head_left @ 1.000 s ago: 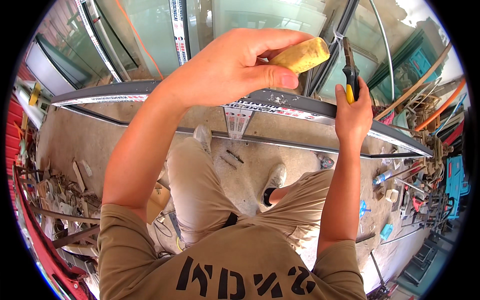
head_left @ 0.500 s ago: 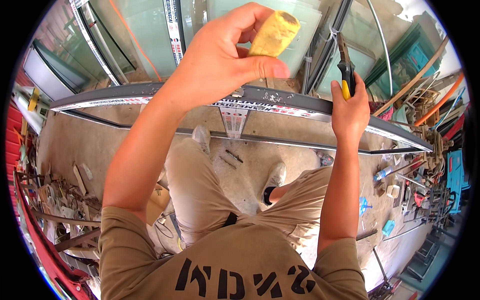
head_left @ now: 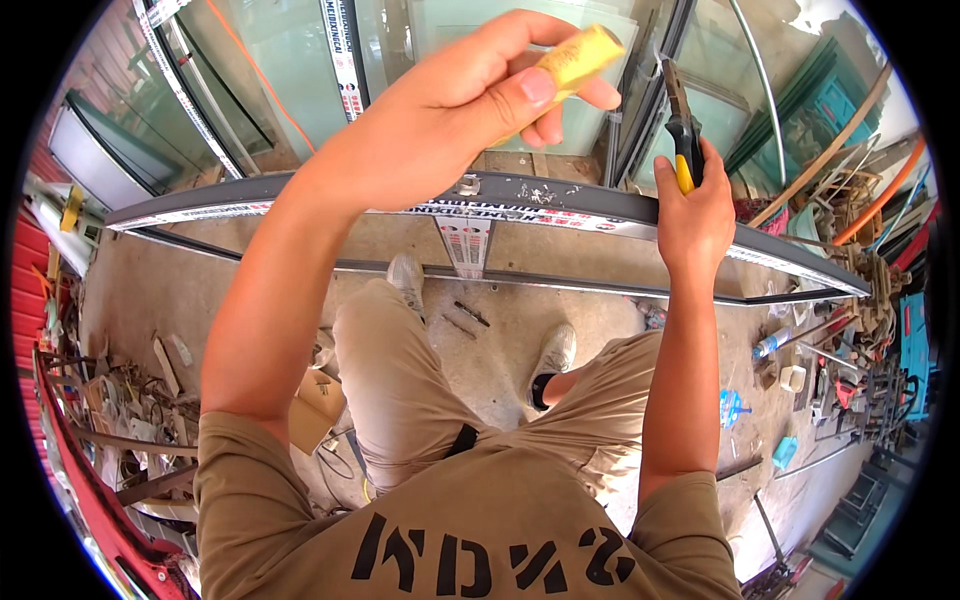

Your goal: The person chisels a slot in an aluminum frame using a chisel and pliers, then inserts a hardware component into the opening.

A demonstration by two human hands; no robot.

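Raised above the middle of a dark grey metal frame [head_left: 590, 197], my left hand [head_left: 455, 115] is closed around a worn yellow handle-shaped piece [head_left: 592, 55]. Its thumb presses on the near side, and any lower part is hidden by the hand. My right hand [head_left: 700, 225] grips pliers [head_left: 683, 135] with black and yellow handles, their jaws pointing up and away. That hand is at the frame's top bar, right of centre. Pale crumbs lie on the bar between the hands, beside a small metal fitting [head_left: 468, 186].
Glass panes [head_left: 440, 40] and strip-covered profiles lean beyond the frame. Two thin dark tools [head_left: 470, 313] lie on the floor between my feet. A cardboard box [head_left: 315, 408] and scraps are at left. A blue bottle [head_left: 733, 408], bars and clutter lie at right.
My left hand has turned, and the yellow piece now tilts more to the right, with the thumb across it. My right hand with the pliers has shifted slightly left in the picture.
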